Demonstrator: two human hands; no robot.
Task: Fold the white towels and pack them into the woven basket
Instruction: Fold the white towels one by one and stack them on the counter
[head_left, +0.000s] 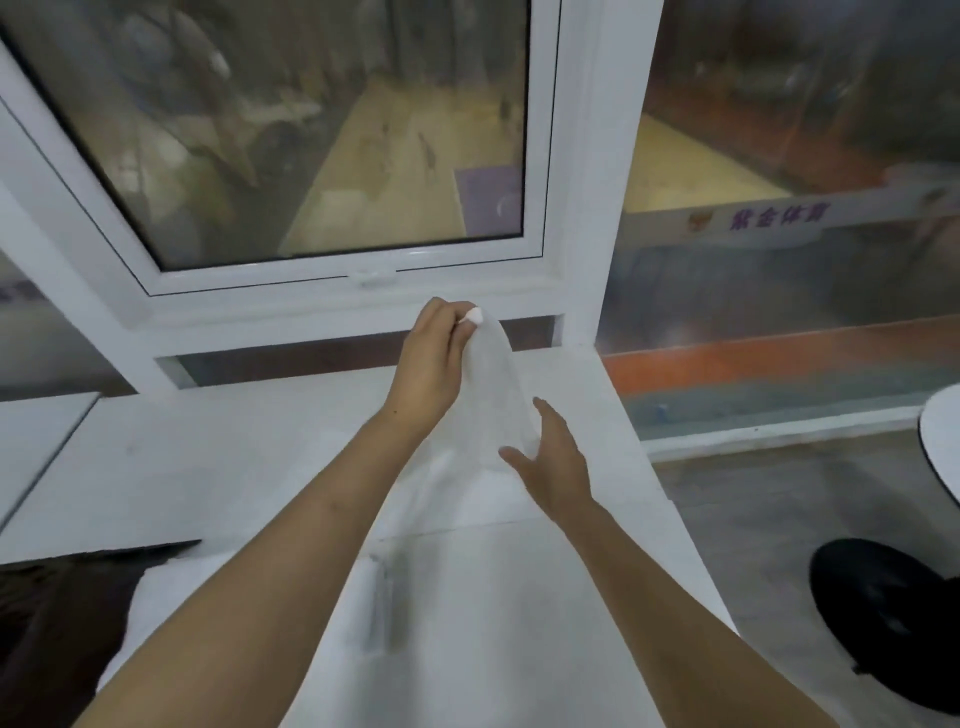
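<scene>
A white towel (488, 571) hangs lifted in front of me, reaching from its top corner down past the lower frame edge. My left hand (431, 364) pinches that top corner high up near the window sill. My right hand (550, 462) is lower and to the right, fingers straight and spread, touching the towel's right edge. More white cloth (171, 597) lies at the lower left behind my left forearm. No woven basket is in view.
A white ledge (208, 457) runs under a white-framed window (550, 208) straight ahead. A dark surface (62, 623) lies at the lower left. At the right stand a black round object (883, 613) on the grey floor and a white round tabletop edge (943, 436).
</scene>
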